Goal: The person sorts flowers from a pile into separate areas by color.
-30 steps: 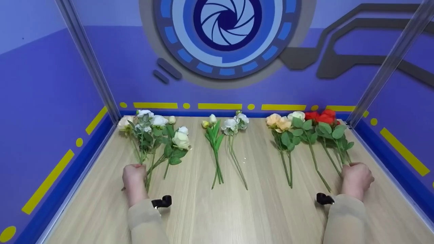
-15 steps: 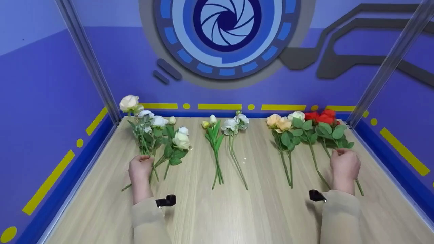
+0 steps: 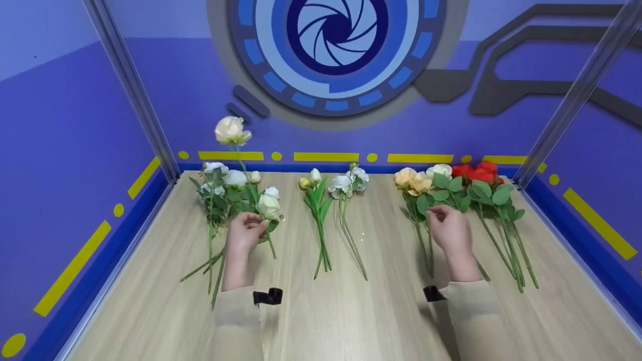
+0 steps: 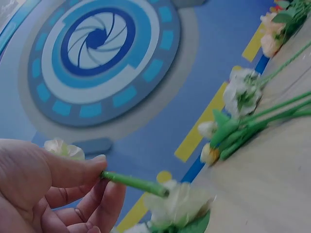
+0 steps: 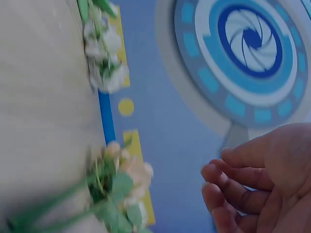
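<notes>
In the head view my left hand [image 3: 243, 235] pinches the stem of a cream rose [image 3: 230, 131], its bloom raised upright above the other flowers. The left wrist view shows the cut end of the green stem [image 4: 138, 184] poking out past thumb and fingertips. Below that hand lie white flowers [image 3: 234, 178] and a pale rose [image 3: 269, 206] on the table. My right hand [image 3: 451, 231] hovers over the stems near the peach roses [image 3: 412, 181]. Its fingers curl loosely, with nothing between them in the right wrist view.
White and yellow tulips [image 3: 317, 198] and a pale bluish-white flower stem [image 3: 346, 186] lie mid-table. Red roses [image 3: 482, 173] and a white rose [image 3: 439, 172] are at the right back. Blue panels and metal posts [image 3: 133, 90] enclose the wooden table [image 3: 321, 321].
My left hand has lifted the cream rose from the left pile and carried it up and rightward. My right hand has left the red rose stems and moved left toward the peach roses.
</notes>
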Action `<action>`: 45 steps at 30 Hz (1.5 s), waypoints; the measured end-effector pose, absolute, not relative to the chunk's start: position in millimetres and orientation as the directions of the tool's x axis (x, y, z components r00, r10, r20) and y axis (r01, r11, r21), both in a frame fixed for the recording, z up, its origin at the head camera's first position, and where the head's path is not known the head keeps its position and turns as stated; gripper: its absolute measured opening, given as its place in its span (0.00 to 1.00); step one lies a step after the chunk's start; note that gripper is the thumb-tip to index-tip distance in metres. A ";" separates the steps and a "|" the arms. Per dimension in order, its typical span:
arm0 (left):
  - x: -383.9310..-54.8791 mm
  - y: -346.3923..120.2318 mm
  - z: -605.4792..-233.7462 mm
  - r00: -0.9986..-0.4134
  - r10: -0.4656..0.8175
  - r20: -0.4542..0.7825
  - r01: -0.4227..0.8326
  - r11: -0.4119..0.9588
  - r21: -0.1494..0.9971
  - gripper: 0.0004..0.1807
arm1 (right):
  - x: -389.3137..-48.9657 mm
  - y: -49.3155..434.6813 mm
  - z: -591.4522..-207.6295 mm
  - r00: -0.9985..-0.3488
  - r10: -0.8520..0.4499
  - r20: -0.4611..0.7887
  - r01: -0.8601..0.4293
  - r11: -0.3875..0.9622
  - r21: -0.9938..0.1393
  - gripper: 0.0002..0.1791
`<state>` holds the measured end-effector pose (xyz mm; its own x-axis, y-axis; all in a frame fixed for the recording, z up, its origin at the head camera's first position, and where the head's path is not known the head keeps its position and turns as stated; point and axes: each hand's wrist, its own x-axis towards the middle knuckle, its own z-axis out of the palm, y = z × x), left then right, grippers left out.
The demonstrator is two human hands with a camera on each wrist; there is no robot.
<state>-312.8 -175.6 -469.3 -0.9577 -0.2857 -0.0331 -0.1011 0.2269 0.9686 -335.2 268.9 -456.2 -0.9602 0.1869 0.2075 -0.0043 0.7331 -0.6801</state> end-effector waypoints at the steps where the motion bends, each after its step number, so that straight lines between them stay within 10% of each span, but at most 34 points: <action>1: -313.0 -169.7 -468.1 -0.963 -0.267 -0.023 -0.084 0.220 0.972 0.10 | -334.8 259.3 -457.3 -0.965 0.155 0.211 -0.035 0.721 -0.692 0.17; 15: -308.0 -91.6 -465.7 -0.996 -0.005 0.089 0.087 0.170 0.982 0.08 | -299.8 139.9 -490.0 -0.932 -0.343 0.117 -0.233 0.320 -0.918 0.13; 31: -301.0 -48.9 -476.5 -0.987 0.103 0.122 0.144 0.243 0.959 0.12 | -292.2 131.7 -495.7 -0.923 -0.378 0.077 -0.201 0.299 -0.933 0.08; 45: -321.4 -144.0 -478.8 -0.933 -0.330 0.144 0.003 0.393 0.920 0.11 | -315.3 192.1 -474.5 -0.973 -0.226 -0.034 -0.067 0.425 -0.903 0.05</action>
